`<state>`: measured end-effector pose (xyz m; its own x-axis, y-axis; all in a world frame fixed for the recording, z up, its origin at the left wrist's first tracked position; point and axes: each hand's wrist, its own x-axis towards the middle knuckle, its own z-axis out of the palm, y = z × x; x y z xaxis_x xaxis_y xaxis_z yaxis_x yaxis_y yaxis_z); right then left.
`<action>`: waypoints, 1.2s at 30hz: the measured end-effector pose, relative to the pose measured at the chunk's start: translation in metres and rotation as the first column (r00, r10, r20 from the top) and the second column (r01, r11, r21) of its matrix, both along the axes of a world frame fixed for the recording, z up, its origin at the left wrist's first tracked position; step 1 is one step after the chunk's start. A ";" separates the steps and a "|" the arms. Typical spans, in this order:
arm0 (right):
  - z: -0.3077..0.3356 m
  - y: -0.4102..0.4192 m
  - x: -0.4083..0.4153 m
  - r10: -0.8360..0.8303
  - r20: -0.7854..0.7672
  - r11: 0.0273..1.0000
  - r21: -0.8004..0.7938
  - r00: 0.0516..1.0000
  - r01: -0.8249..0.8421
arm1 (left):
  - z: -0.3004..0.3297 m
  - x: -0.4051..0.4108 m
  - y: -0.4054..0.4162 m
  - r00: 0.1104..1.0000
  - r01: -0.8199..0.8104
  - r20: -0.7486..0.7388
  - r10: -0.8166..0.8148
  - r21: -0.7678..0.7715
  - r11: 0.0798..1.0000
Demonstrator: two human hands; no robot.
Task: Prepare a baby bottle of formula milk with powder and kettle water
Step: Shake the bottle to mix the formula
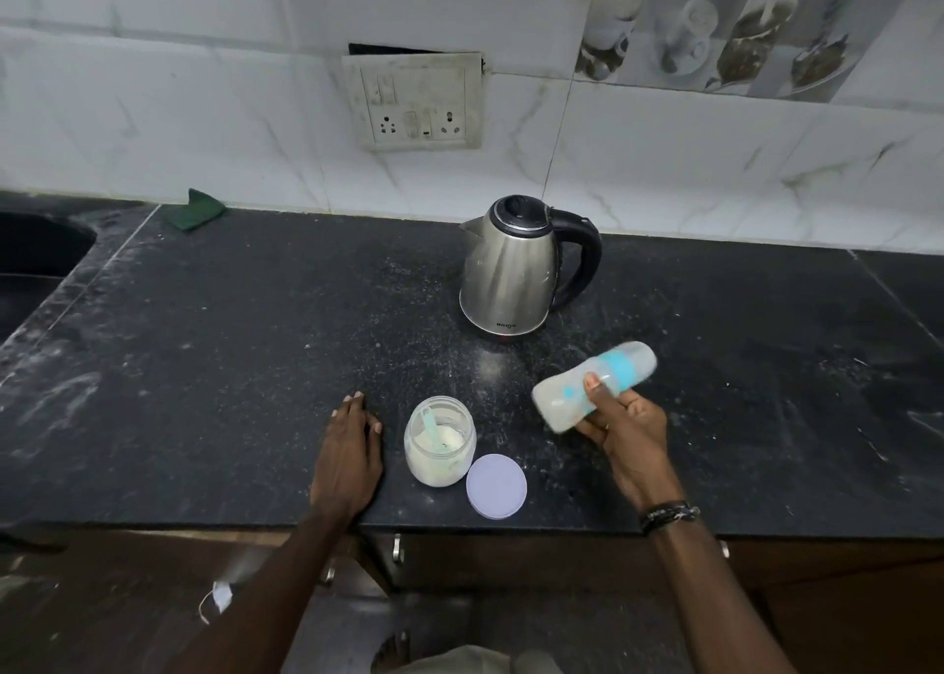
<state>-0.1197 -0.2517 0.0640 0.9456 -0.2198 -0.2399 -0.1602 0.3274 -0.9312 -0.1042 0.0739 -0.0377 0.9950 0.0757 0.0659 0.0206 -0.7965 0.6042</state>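
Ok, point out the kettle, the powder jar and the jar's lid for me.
kettle (pixel 505 270), head view, on the steel body.
powder jar (pixel 440 443), head view, on the open mouth with the scoop inside.
lid (pixel 496 486), head view, on its flat top.

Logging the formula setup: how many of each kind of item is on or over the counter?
Kettle: 1
Baby bottle, in right hand: 1
Powder jar: 1
Scoop, inside jar: 1
Lid: 1
Green cloth: 1
Total: 6

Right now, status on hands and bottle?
Left hand flat on counter, empty. Right hand grips bottle, tilted, capped, blurred. Jar open, lid beside. Nothing obstructing.
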 end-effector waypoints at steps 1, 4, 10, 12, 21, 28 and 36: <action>0.002 0.002 0.000 0.055 -0.015 0.998 -0.039 0.998 -0.056 | 0.000 0.000 0.000 1.000 0.000 0.001 0.000 0.001 1.000; 0.002 0.001 -0.001 0.032 0.035 0.998 -0.060 0.999 -0.030 | 0.002 0.001 0.001 1.000 0.010 0.008 -0.010 -0.005 1.000; 0.004 0.003 0.003 -0.024 0.067 0.994 -0.108 0.997 0.032 | 0.000 0.001 0.001 1.000 0.016 0.017 -0.016 0.005 1.000; 0.005 0.003 0.006 -0.121 0.087 0.991 -0.045 0.989 0.125 | 0.000 0.002 0.001 1.000 0.017 0.008 -0.017 0.011 1.000; 0.010 -0.002 0.008 -0.066 0.050 0.993 -0.092 0.997 0.071 | -0.003 0.001 0.002 1.000 0.016 0.013 -0.017 0.019 1.000; 0.009 -0.002 0.010 -0.105 0.040 0.988 -0.107 0.994 0.109 | -0.008 0.003 0.003 0.999 0.020 0.030 -0.021 0.031 0.999; 0.010 0.006 0.009 -0.013 0.003 0.992 -0.126 1.000 0.014 | -0.010 0.002 0.004 0.999 0.014 0.040 -0.016 0.037 0.999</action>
